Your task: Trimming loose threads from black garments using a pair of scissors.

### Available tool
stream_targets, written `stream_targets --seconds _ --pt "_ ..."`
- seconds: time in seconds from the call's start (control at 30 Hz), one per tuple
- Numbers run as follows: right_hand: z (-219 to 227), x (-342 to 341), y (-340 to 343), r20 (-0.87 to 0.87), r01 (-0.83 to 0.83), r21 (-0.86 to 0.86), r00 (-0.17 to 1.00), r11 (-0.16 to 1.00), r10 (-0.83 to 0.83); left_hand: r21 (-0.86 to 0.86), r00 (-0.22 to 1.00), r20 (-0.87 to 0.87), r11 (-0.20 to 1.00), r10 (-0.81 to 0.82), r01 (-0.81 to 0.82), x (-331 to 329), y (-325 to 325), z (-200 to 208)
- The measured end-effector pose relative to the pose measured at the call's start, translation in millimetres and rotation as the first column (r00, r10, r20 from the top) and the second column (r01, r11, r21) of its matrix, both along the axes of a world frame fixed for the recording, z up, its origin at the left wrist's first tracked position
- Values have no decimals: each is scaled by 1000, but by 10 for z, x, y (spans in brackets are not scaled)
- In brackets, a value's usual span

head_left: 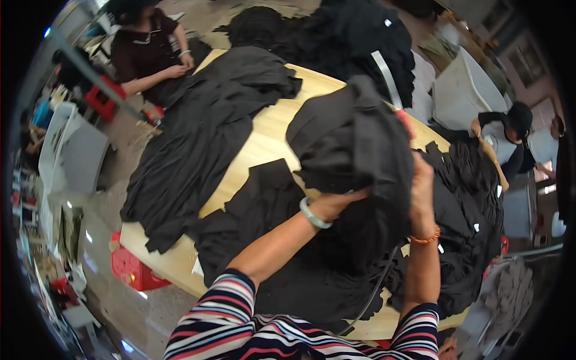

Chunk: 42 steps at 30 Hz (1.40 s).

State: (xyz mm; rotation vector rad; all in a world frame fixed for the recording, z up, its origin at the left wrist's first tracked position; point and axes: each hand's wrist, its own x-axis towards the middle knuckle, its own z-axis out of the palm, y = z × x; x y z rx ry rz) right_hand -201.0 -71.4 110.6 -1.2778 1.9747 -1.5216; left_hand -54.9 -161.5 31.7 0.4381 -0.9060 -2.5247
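Observation:
A bunched black garment (354,138) is held up over the wooden table (273,129). My left hand (342,205), below a pale green bangle, grips it from beneath, its fingers partly hidden by cloth. At the garment's right side, my right hand (422,183), with an orange bead bracelet at the wrist, is closed on its edge; the fingertips are out of sight behind the fabric. A small red thing (406,124) shows just above that hand, too little of it to name. More black cloth (258,204) lies beneath my forearms.
Long black garments (198,132) spread over the table's left part, and a black heap (462,198) lies at right. Dark piles (348,36) stand at the far side beside a white strip (386,78). A co-worker (147,51) sits at far left; another (507,135) works at right.

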Motion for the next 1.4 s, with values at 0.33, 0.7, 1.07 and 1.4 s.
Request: stream_targets --seconds 0.33,0.7,1.07,1.4 --pt "1930 1056 170 -439 -31 -188 897 982 -56 -960 833 -67 -264 549 97 1436 -466 1068" --pt "2448 2897 -321 -717 -399 -442 696 803 -49 -794 625 -585 -523 517 -311 2521 -1157 1797" --pt "1220 3547 -1695 204 -318 -528 852 787 482 -359 547 -560 -778 622 517 4147 -953 1892" --pt "-1843 2237 -2937 763 -37 398 568 917 -308 -105 -147 837 419 526 902 2109 -3708 -317"
